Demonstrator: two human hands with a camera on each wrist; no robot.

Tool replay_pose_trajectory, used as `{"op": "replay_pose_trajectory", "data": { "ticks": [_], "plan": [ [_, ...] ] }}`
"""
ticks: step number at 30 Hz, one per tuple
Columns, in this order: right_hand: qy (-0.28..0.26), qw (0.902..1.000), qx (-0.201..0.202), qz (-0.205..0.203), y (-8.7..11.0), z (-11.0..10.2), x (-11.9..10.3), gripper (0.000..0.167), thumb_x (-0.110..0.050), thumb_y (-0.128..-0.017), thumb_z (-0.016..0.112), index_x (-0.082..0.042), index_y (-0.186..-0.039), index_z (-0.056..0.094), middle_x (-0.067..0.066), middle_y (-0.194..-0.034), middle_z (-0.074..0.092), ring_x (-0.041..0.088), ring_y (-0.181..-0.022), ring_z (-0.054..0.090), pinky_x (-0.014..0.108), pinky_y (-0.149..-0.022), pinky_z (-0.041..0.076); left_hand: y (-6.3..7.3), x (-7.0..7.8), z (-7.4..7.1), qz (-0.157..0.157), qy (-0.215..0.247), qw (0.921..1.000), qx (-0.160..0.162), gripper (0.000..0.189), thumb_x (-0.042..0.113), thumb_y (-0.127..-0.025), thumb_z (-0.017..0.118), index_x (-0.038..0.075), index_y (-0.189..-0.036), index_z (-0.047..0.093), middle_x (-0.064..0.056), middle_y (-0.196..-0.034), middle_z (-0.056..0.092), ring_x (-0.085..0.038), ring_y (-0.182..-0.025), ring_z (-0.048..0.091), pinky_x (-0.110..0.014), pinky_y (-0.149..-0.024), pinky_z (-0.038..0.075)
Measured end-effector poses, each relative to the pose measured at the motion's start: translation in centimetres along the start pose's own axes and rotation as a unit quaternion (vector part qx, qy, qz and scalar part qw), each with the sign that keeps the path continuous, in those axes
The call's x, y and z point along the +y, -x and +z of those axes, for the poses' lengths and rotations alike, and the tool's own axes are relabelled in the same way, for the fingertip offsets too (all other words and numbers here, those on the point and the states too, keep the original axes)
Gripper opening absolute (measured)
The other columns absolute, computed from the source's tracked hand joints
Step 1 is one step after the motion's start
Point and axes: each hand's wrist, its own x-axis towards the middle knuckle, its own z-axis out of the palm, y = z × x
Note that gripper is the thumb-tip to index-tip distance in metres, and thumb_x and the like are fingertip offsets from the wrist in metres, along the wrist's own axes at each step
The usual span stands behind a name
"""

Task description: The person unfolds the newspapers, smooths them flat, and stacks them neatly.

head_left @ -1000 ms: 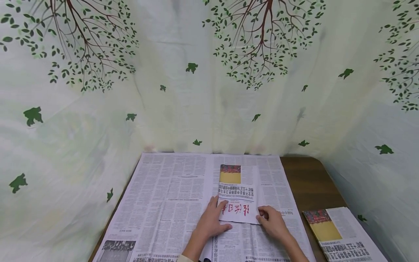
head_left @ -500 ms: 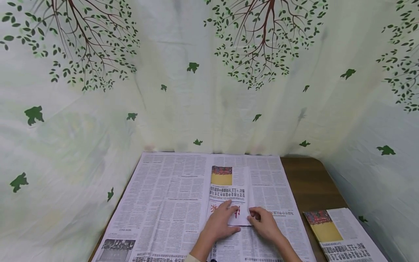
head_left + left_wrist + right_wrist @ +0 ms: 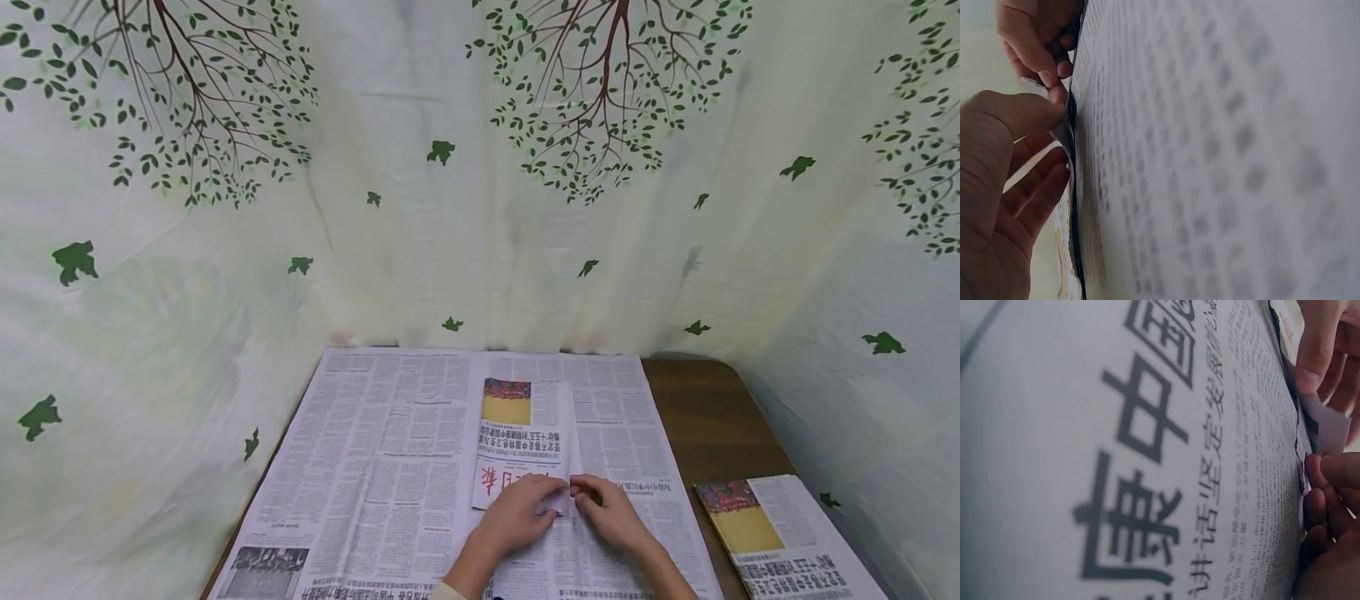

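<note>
While the left hand (image 3: 516, 515) pinches the folded newspaper (image 3: 510, 443) near its five o'clock corner, the right hand (image 3: 609, 510) grips that corner, thumb against fingers; paper lies on spread newsprint (image 3: 408, 475), second folded bundle (image 3: 783, 537) at four o'clock.

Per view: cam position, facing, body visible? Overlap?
Head: worn on head, facing forward-down at folded newspaper; left hand, right hand show.
Left wrist: on that wrist, facing its hand; hands frame-left, newsprint frame-right.
Right wrist: on that wrist, facing its hand; newsprint frame-left, hands frame-right.
Shared by both wrist views: both hands, close together.
</note>
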Motion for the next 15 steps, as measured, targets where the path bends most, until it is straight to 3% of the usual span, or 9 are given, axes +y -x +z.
{"op": "replay_pose_trajectory", "data": {
  "ticks": [5,12,15],
  "plan": [
    [0.001,0.9999,0.003,-0.015,0.0,-0.2,0.1,0.031,-0.003,-0.092,0.069,-0.013,-0.122,0.073,-0.006,-0.101,0.069,0.007,-0.09,0.058,0.025,-0.085,0.047,-0.5,0.4,0.5,0.013,-0.005,0.9998,0.012,0.057,0.015,-0.09,0.073,0.024,-0.144,0.058,0.007,-0.125,0.072,-0.007,-0.114,0.067,-0.026,-0.097,0.054],
    [0.002,0.9985,0.033,-0.045,0.2,-0.1,0.6,0.039,0.007,-0.085,0.069,-0.007,-0.122,0.072,-0.004,-0.1,0.071,0.008,-0.086,0.059,0.024,-0.08,0.047,-1.4,1.3,1.4,-0.027,-0.058,0.9978,0.021,0.059,0.038,-0.084,0.082,0.026,-0.138,0.062,0.007,-0.115,0.071,-0.012,-0.102,0.067,-0.028,-0.084,0.056],
    [0.007,0.9974,0.057,-0.043,0.3,0.0,0.8,0.043,0.009,-0.082,0.071,-0.009,-0.121,0.072,-0.003,-0.098,0.069,0.008,-0.082,0.057,0.021,-0.074,0.045,-1.5,1.7,1.6,-0.042,-0.082,0.9951,0.035,0.057,0.04,-0.081,0.083,0.022,-0.133,0.064,0.004,-0.112,0.071,-0.015,-0.096,0.067,-0.029,-0.08,0.056]
  ]
}}
